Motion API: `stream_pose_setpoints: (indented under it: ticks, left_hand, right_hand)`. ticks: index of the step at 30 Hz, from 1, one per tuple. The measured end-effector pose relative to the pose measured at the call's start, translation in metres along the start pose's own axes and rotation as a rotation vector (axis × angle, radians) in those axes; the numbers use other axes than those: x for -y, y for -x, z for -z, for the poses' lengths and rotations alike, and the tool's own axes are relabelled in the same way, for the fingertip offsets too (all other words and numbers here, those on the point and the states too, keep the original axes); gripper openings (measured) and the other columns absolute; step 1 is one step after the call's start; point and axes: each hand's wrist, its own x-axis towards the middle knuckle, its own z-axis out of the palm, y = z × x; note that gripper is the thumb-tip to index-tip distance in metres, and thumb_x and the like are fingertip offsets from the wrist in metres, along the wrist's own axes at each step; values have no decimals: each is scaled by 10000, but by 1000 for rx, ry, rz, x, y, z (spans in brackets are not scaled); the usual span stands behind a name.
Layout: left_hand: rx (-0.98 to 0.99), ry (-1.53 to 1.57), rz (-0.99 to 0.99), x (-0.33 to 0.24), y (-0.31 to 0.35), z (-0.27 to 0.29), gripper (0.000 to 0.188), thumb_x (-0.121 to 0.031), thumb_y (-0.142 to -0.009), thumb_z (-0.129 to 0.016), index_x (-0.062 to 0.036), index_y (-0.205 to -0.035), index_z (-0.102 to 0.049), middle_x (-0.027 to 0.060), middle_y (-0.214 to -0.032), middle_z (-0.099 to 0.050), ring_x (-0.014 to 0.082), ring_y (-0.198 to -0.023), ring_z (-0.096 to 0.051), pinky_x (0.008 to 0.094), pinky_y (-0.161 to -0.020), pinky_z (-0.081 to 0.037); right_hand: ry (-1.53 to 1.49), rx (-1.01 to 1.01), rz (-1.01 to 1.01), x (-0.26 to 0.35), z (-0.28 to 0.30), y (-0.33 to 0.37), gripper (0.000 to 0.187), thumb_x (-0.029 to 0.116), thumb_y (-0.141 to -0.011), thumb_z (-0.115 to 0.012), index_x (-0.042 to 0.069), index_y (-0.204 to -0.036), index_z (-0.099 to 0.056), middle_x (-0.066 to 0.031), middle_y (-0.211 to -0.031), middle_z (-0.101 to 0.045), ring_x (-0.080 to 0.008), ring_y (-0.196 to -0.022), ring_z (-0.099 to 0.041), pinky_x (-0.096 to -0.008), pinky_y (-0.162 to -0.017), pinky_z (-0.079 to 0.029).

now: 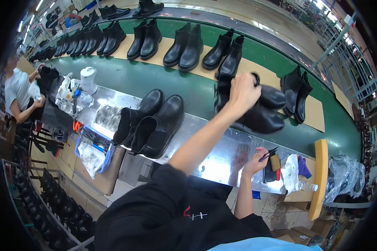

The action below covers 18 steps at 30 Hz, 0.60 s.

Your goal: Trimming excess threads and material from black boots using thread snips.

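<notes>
My left hand [244,93] stretches across the bench to the right, its fingers closed on a black ankle boot [262,118] of a pair whose toes point right. A dark loop shows above the fingers; the hand hides part of the boots, and their edges are a little blurred. Close to my body, my right hand [254,162] grips small thread snips [268,154], blades pointing up and right. Another pair of black ankle boots [165,125] lies on the metal bench [213,157], left of my left forearm, openings toward me.
Paired boots [189,48] stand on cardboard along the green conveyor [155,75]. A blue basket [109,161], a bottle [84,99] and a white roll [88,79] are at left. A sponge [275,162], purple cloth [303,166] and yellow bar [320,180] are at right. A co-worker [21,90] stands far left.
</notes>
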Motion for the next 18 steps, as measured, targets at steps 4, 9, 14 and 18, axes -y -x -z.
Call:
stream_pose_setpoints:
  ticks: [4,9,14,18]
  left_hand:
    - [3,20,72,-1,92,38,193,-146,-775,-712,45,-769,-690,251,-723,-639,411,-734,-651,444,-689,-517]
    - [228,-48,91,-15,172,49,133,-108,-831,-662,21,-799,-671,215,-756,-651,385,-731,-651,469,-672,-510]
    - [378,-242,122,2,176,72,193,-154,-891,-616,18,-804,-632,208,-795,-656,398,-744,-642,479,-676,-514]
    - [371,-72,-32,-2,168,106,134,-110,-893,-628,19,-886,-662,166,-757,-648,309,-643,-637,395,-611,-502]
  right_hand:
    - [-220,-26,-227,38,-23,12,266,270,-1017,-533,102,-812,-503,74,-709,-417,5,-562,-284,-187,-489,-195]
    - [-133,93,-68,17,-31,3,316,150,-982,-589,106,-706,-440,91,-656,-351,-28,-610,-314,-223,-527,-249]
    - [-32,159,-25,15,-50,10,287,158,-972,-601,73,-721,-492,70,-683,-441,-39,-630,-368,-224,-561,-314]
    - [51,213,-71,9,-26,6,303,172,-998,-549,38,-733,-486,35,-679,-472,-63,-638,-408,-239,-585,-341]
